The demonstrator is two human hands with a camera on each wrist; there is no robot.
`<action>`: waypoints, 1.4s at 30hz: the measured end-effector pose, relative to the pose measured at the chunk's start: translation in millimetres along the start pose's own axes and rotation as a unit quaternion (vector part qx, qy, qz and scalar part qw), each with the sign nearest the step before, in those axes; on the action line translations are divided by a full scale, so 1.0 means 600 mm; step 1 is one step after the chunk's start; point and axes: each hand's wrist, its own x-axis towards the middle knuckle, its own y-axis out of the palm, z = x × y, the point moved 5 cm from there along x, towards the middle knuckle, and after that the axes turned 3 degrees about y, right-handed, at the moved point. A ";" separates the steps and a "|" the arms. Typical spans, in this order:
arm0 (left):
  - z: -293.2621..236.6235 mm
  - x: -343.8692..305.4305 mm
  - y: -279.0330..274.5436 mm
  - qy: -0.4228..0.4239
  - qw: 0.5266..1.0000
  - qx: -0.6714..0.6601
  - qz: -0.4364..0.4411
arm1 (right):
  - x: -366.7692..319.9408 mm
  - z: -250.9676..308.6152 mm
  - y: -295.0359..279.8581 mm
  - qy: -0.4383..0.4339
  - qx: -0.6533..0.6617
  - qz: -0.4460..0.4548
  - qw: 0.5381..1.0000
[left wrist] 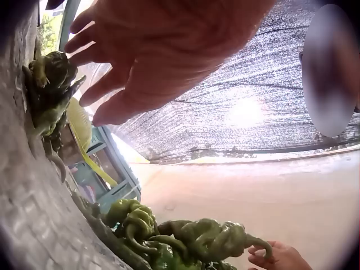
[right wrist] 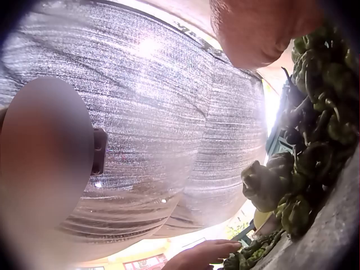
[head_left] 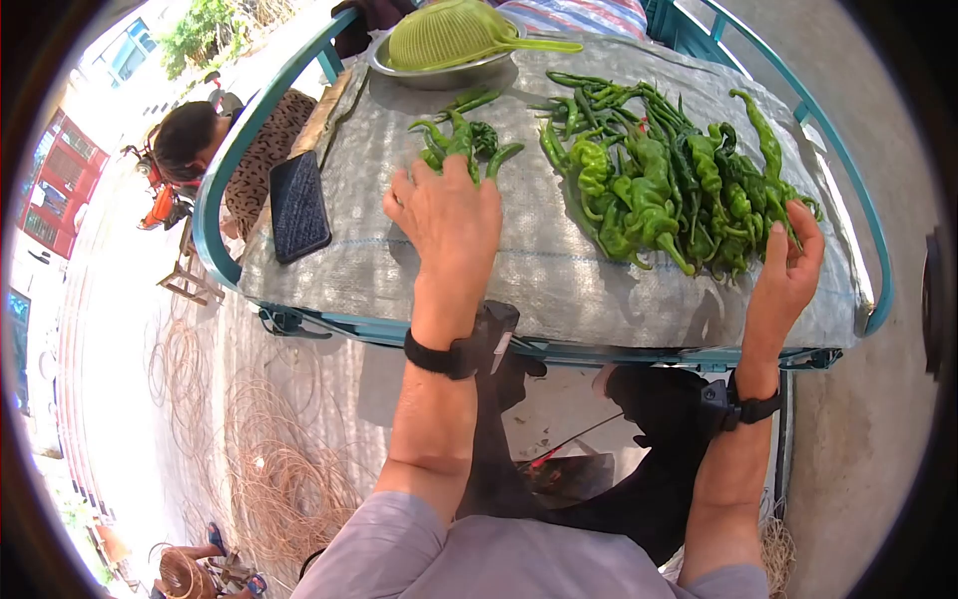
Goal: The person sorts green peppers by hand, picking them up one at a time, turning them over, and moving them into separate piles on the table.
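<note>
My left hand (head_left: 449, 215) is over a small group of green peppers (head_left: 459, 135) on the left part of the sheet. Its fingers are spread and relaxed, as the left wrist view shows, with the peppers (left wrist: 50, 95) just beyond the fingertips. At the right edge of a larger heap of long, wrinkled green peppers (head_left: 649, 190), my right hand (head_left: 793, 265) has its thumb and fingers curled about the end of a green pepper (left wrist: 259, 243). In the right wrist view the fingers of this hand (right wrist: 264, 31) are mostly hidden behind its palm.
A grey woven sheet (head_left: 399, 290) covers the cart bed, edged by teal rails (head_left: 215, 190). A phone (head_left: 298, 208) lies at left. Behind stands a metal bowl (head_left: 439, 75) with a green strainer (head_left: 449, 35). Another person (head_left: 239, 150) is beyond the left rail.
</note>
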 end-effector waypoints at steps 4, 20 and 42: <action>-0.005 0.000 0.006 0.037 0.999 -0.019 -0.013 | -0.002 0.012 0.007 -0.010 -0.007 0.004 1.000; -0.039 -0.021 0.052 0.057 0.985 -0.074 0.144 | -0.011 0.023 0.028 -0.004 0.005 0.039 0.999; -0.024 0.009 0.076 0.003 0.977 -0.193 0.094 | -0.023 0.043 0.040 -0.073 -0.011 0.088 0.993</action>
